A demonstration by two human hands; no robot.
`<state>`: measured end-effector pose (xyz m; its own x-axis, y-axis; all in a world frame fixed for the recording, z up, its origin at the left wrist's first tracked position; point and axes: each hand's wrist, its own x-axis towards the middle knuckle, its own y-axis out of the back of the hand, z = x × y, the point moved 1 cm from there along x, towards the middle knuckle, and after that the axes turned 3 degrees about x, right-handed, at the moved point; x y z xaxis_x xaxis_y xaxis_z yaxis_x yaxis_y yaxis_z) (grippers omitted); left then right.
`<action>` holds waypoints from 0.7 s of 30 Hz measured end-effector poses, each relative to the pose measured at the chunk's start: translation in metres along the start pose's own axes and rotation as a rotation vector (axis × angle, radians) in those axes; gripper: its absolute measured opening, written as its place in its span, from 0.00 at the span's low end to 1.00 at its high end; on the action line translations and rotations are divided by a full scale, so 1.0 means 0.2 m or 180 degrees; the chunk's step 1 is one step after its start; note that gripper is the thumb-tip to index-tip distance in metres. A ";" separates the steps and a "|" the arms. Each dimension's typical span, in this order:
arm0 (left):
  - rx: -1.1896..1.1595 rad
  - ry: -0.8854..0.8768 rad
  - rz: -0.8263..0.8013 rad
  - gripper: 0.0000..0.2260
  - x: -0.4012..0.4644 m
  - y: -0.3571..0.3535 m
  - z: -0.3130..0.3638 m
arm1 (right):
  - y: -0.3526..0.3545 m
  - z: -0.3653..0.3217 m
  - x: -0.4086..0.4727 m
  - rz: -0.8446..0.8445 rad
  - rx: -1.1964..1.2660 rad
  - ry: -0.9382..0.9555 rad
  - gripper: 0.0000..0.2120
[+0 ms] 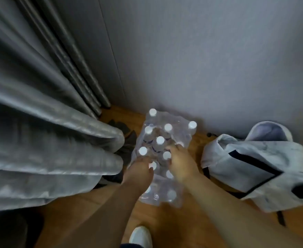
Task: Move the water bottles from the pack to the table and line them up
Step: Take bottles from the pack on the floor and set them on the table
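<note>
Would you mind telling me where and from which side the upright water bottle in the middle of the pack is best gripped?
Probably from above, by the neck just under its white cap. The middle bottle stands upright, hemmed in by neighbours and the pack's plastic wrap, so only its top is free. The right hand is already beside it, so that hand suits best.

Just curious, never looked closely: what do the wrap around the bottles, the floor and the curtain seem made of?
Wrap: thin clear plastic film, crinkled and glossy. Floor: likely wood or wood-look laminate, warm brown, smooth. Curtain: grey fabric with slight sheen, hanging in heavy folds.
</note>
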<state>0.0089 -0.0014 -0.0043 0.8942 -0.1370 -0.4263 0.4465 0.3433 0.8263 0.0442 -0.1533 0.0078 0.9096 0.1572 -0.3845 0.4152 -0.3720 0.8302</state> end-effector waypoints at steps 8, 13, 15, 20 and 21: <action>0.1713 -0.0364 -0.0093 0.18 0.22 -0.15 0.00 | -0.17 0.04 0.23 -0.0551 -0.1159 0.0139 0.23; 0.1243 -0.0440 0.0016 0.17 0.27 -0.17 0.00 | -0.21 0.07 0.28 -0.0522 -0.0989 0.0118 0.25; 0.1116 -0.0408 -0.0051 0.18 0.26 -0.15 -0.01 | -0.20 0.06 0.26 -0.0567 -0.0878 0.0109 0.26; 0.0843 -0.0280 0.0204 0.16 0.20 0.00 0.01 | -0.05 -0.01 0.17 -0.0254 -0.0642 0.0183 0.23; 0.0785 -0.0249 0.0261 0.16 0.17 0.06 0.02 | 0.00 -0.03 0.13 -0.0203 -0.0631 0.0208 0.22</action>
<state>0.0447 -0.0068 -0.0077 0.9233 -0.1926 -0.3324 0.3585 0.1207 0.9257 0.0688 -0.1433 0.0009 0.8777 0.2360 -0.4171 0.4604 -0.1733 0.8707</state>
